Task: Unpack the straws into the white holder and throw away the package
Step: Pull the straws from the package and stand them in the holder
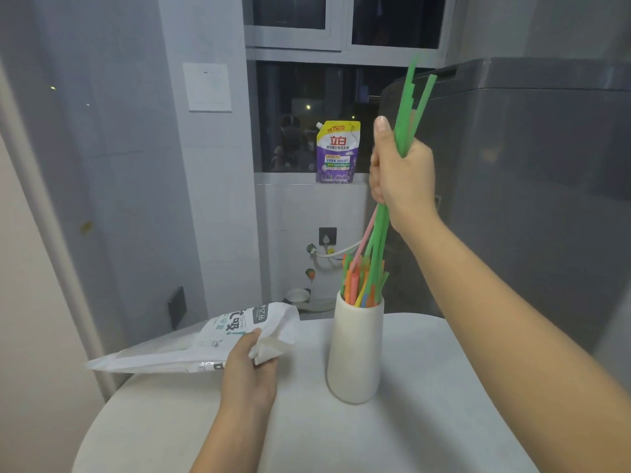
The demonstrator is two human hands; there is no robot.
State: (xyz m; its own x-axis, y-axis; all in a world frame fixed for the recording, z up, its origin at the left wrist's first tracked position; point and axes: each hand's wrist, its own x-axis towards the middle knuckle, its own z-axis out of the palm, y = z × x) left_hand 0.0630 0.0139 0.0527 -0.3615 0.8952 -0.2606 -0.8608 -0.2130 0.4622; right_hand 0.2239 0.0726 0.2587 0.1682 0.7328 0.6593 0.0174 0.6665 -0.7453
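Left hand (251, 373): fingers pinch white package (205, 343) mouth, bag lying off desk (426, 421) edge. White holder (355, 353) upright, part-filled. Right hand (403, 175): fingers curled round green straws (408, 107), lower ends just above holder. Risk: splayed ends miss rim, scatter; snagging could tip holder.

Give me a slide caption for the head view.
Right hand lowers green straws into white holder; left hand holds package.

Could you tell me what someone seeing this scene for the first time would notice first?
Most striking is the right hand, raised above the white holder and gripping a bunch of green straws. Colourful straws already stand in the holder on the table, while the left hand grips the white package.
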